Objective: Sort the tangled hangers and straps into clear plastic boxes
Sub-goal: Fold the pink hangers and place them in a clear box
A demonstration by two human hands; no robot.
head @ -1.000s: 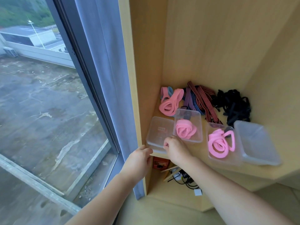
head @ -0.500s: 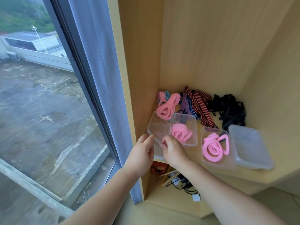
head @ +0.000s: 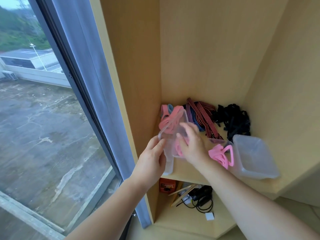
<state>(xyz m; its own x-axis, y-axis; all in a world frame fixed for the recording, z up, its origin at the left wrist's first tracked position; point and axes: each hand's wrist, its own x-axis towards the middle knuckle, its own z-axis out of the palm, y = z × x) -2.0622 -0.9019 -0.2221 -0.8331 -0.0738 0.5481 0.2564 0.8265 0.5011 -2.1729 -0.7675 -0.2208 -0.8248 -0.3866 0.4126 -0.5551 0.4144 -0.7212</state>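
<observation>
The step in hand looks like fitting a clear lid (head: 174, 125) over the clear box (head: 175, 155) just left of the frame's centre, where a coiled pink strap (head: 178, 148) lies. The left hand (head: 152, 158) pinches the lid's near corner between thumb and fingers and holds it tilted, its far edge raised toward the loose pink straps (head: 164, 110) at the back of the shelf (head: 190, 172). The right hand (head: 192, 146) lies over the box and against the lid. Its fingers are blurred, so I cannot tell whether they grip anything or only press. To do this well, I would steady the box with the right hand and tuck the coil below the rim. Then bring the lid down level and square to the corners before pressing. Thin plastic like this probably flexes and skids. To the right sit another box with a pink strap and hanger (head: 221, 155) and an empty clear box (head: 254, 156). Striped straps (head: 206, 116) and black straps (head: 233, 118) are not yet sorted.
</observation>
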